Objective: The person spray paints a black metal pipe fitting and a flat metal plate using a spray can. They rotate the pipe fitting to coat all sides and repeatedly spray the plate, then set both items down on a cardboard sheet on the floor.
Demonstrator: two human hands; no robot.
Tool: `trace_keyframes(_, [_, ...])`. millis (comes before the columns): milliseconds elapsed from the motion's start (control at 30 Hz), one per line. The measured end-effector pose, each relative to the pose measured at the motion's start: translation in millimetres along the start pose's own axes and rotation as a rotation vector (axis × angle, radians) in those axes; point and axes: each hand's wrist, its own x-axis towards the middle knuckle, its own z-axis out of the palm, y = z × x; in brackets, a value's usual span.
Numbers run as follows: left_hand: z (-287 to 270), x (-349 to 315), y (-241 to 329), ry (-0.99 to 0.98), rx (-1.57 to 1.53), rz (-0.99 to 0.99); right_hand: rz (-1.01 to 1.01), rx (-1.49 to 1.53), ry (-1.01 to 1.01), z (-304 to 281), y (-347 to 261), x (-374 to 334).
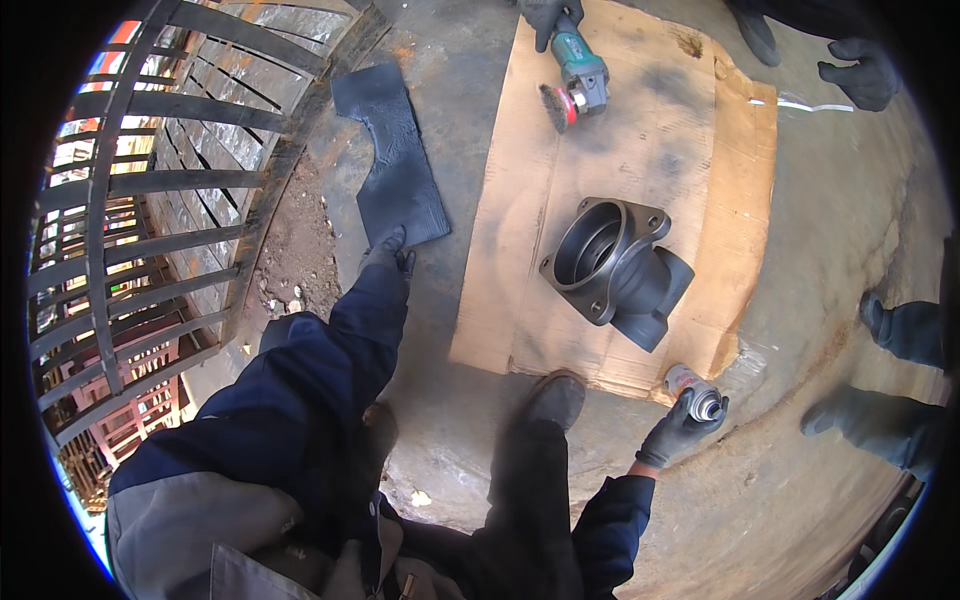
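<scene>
My gloved left hand (392, 250) pinches the near end of a flat black sheet (405, 185) with a curved notch in its left side. What the sheet is made of I cannot tell. In my gloved right hand (682, 432) is a spray can (692, 385) with a pale, red-marked label, its metal top turned toward me. Beyond the can, a dark metal pipe fitting (635, 275) lies on a flattened cardboard sheet (510, 300). Its square flange with bolt holes and a round bore faces up and left.
At the far edge of the cardboard, another person's gloved hand (548, 18) holds a green angle grinder (580, 65) with a wire brush. A second gloved hand (865, 75) shows at the far right. Legs and shoes (880, 425) stand at right. A metal barred frame (180, 185) rises at left.
</scene>
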Motion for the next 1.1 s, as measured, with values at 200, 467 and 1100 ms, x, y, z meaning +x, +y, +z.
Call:
trace_keyframes(200, [-2, -61, 34, -0.505, -0.252, -0.007, 0.006, 0.098, 0.015, 2, -2, 22])
trace_keyframes(467, [1, -213, 59, -0.811, 0.189, 0.353, 0.153, 0.571, -0.117, -44, -63, 8])
trace_keyframes(1100, [37, -320, -9, -0.971, 0.939, 0.969, 0.37, 0.811, -0.345, -55, -146, -16])
